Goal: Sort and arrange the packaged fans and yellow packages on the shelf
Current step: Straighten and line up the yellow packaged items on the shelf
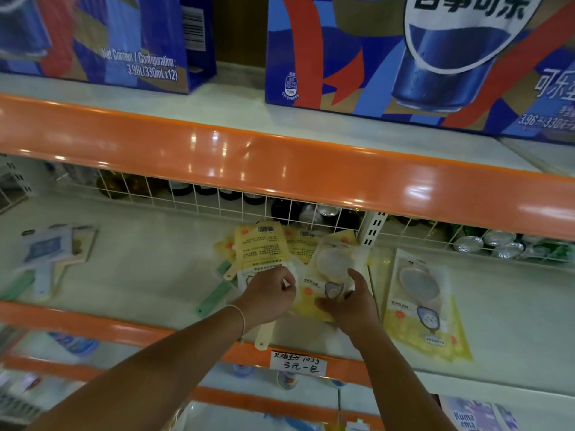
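Note:
A loose pile of yellow packages (263, 244) lies in the middle of the white shelf (155, 275), some back side up with barcodes. My left hand (269, 295) grips the lower end of the back-side-up package on the pile. My right hand (350, 301) holds a yellow package with a round window (333, 262), front up. Another yellow package (424, 306) lies flat to the right. A stack of packaged fans (53, 253) with handles sits at the shelf's left. A green fan handle (216, 293) and a cream handle (264, 335) stick out from under the pile.
A white wire grid (217, 200) backs the shelf, with bottles and cans (497, 244) behind it. The orange shelf lip (280, 169) above carries blue soda cartons (420, 57). A handwritten price tag (297, 363) hangs on the front edge.

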Motion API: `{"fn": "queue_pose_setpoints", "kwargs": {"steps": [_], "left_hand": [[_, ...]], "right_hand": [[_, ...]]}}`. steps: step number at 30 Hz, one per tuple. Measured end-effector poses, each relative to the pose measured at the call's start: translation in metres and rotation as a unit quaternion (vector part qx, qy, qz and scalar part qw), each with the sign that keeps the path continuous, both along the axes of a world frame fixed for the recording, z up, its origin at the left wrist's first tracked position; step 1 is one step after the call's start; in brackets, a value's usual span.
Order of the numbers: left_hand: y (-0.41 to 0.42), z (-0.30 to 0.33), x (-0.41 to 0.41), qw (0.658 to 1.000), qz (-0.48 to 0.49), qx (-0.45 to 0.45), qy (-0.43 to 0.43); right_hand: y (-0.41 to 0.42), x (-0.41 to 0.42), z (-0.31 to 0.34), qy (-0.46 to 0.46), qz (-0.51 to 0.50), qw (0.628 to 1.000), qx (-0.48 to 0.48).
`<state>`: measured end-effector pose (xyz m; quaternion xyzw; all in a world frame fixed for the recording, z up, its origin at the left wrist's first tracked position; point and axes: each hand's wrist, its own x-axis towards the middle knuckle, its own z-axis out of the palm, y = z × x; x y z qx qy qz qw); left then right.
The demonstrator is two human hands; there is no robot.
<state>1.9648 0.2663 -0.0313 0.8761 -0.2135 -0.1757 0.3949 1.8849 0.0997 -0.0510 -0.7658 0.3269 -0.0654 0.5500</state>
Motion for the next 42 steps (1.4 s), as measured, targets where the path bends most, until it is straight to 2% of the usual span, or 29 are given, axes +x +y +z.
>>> {"fn": "queue_pose_setpoints", "kwargs": {"steps": [4, 8, 12, 14, 16, 18, 22, 27, 32, 38, 42], "left_hand": [[-0.004, -0.003, 0.0, 1.0, -0.002, 0.001, 0.004], [-0.007, -0.002, 0.001, 1.0, 0.011, 0.003, 0.005], [-0.01, 0.005, 0.003, 0.998, 0.035, -0.043, 0.028], [-0.012, 0.012, 0.006, 0.994, 0.041, -0.072, 0.069], [-0.014, 0.016, 0.012, 0.977, 0.068, -0.132, 0.151], [-0.015, 0.015, 0.017, 0.946, 0.118, -0.205, 0.223], [-0.019, 0.009, 0.021, 0.924, 0.173, -0.244, 0.24], [-0.028, 0.002, 0.017, 0.95, 0.167, -0.197, 0.175], [-0.054, 0.005, -0.002, 0.97, 0.127, -0.154, 0.138], [-0.073, 0.021, -0.012, 0.981, 0.053, -0.122, 0.14], [-0.076, 0.018, -0.014, 0.987, 0.013, -0.099, 0.124]], "right_hand": [[-0.004, -0.005, -0.001, -0.044, -0.02, 0.996, 0.081], [-0.006, -0.011, 0.004, -0.093, -0.034, 0.988, 0.115], [-0.007, -0.019, 0.008, -0.146, 0.016, 0.982, 0.116], [-0.004, -0.023, 0.008, -0.175, 0.06, 0.974, 0.131], [-0.001, -0.026, 0.008, -0.189, 0.099, 0.967, 0.142], [0.003, -0.027, 0.007, -0.196, 0.123, 0.959, 0.162], [0.001, -0.031, 0.01, -0.173, 0.136, 0.961, 0.166], [-0.007, -0.039, 0.012, -0.112, 0.087, 0.987, 0.075], [-0.024, -0.049, 0.006, -0.088, -0.011, 0.995, 0.034], [-0.068, -0.072, 0.006, -0.048, -0.176, 0.983, -0.028], [-0.094, -0.085, 0.009, -0.032, -0.224, 0.972, -0.056]]}}
